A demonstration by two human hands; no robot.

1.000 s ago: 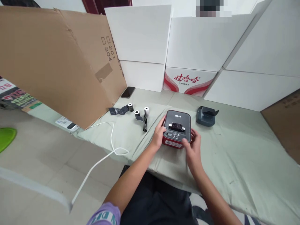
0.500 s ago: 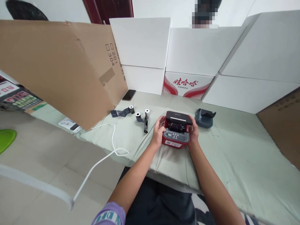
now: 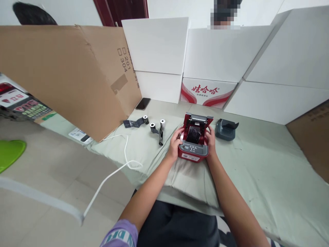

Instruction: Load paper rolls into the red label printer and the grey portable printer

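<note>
Across the lower and right frame, a pale green cloth [image 3: 259, 164] covers the work surface. Left: cardboard box [image 3: 64, 79], marked "201" and "304" beside two printed squares. Upper centre to right: white boxes [image 3: 154, 44]; among them, a carton [image 3: 189, 87] lettered "娃哈哈" in red. Centre: red device [image 3: 191, 157], lid raised, black roll [image 3: 194, 134] inside; front label too small to read. Both hands are closed around its sides, left hand [image 3: 174, 144] on the left side, right hand [image 3: 211, 142] on the right, fingers bent, roughly one device-width apart. Purple sleeve [image 3: 120, 235] carries partly legible lettering. Right of the device, near the right hand: dark grey case [image 3: 224, 133]. Left of centre: black phone [image 3: 143, 103] and three small rolls [image 3: 145, 120], two with dark strips unrolled.
</note>
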